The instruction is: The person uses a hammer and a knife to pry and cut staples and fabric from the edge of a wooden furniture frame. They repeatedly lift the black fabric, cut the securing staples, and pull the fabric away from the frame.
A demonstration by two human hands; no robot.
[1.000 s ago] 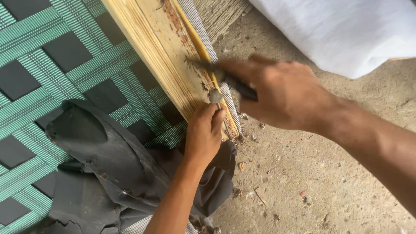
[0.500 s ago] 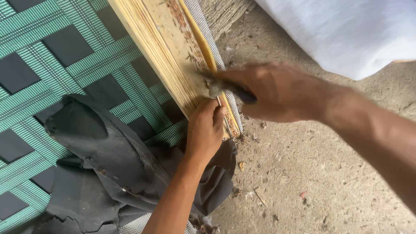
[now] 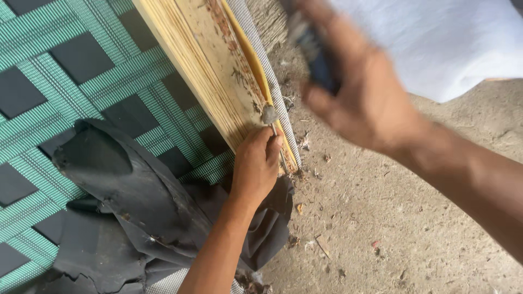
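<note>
While the left hand pinches one thin metal chisel upright against one pale wooden rail, the right hand hovers above, blurred, fist closed round one dark-handled hammer. One crumpled black rubber sheet lies on green woven webbing, beside gritty ground.

Crumpled black sheet on green woven webbing, white cloth, dusty ground

Two bare forearms are seen, no sleeves, watch or rings. Left hand is shown sharp; right hand is blurred, fingers barely outlined.
</note>
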